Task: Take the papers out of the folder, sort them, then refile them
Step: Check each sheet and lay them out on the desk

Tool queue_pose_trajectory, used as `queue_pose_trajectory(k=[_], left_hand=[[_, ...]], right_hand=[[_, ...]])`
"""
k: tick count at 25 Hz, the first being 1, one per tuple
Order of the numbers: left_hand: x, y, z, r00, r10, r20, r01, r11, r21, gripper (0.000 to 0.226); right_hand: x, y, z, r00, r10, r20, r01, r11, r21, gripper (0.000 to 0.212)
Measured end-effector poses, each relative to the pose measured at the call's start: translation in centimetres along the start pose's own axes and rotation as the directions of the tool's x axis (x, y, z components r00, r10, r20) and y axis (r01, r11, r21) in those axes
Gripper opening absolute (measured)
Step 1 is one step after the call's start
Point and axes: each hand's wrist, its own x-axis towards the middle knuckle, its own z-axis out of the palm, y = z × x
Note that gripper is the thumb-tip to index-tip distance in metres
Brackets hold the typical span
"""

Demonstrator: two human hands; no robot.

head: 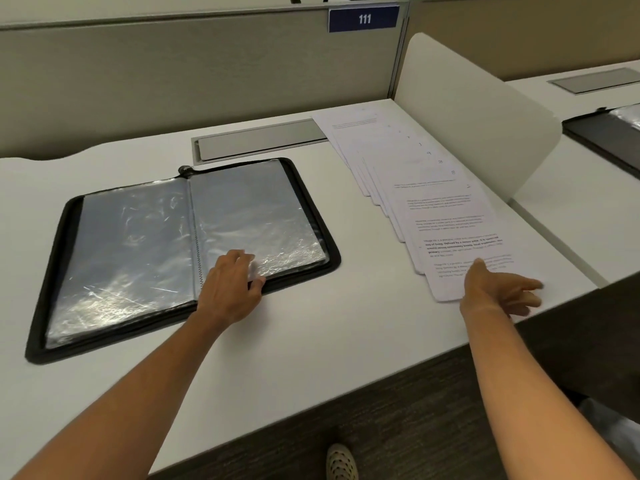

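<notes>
Left grip (231, 285) pinches a sleeve edge of the folder (180, 254); right grip (498, 289) spread on papers (450, 216), fanned right of folder. I'd judge sheets light, floppy, slippery: lift by near corner.

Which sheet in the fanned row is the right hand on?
The right hand rests on the nearest sheet, at the row's front end, topmost and lying over the rest of the fanned papers.
</notes>
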Motion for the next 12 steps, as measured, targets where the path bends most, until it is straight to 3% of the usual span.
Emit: queue_pose_trajectory(k=[3,5,8,12], left_hand=[[-0.2,-0.3,-0.2,1.0,-0.02,-0.005,0.02,1.0,-0.002,0.059],[-0.4,-0.5,-0.5,0.999,-0.04,-0.015,0.04,0.999,0.0,0.064],[-0.6,-1.5,-1.0,0.996,-0.074,-0.042,0.074,0.997,0.013,0.07],[-1.2,-4.0,-1.5,0.983,-0.173,-0.06,0.174,0.984,0.025,0.076]], right_hand=[[-1.5,-0.5,0.9,0.947,-0.306,-0.095,0.276,0.929,-0.245,0.108],[-3.6,-1.2,2.3,0.879,-0.475,-0.033,0.447,0.847,-0.288,0.099],[-8.4,-2.4,5.8,0.729,-0.653,0.206,0.684,0.687,-0.245,0.085],[-15.0,-1.9,11.0,0.416,-0.693,0.589,0.896,0.425,-0.133,0.079]])
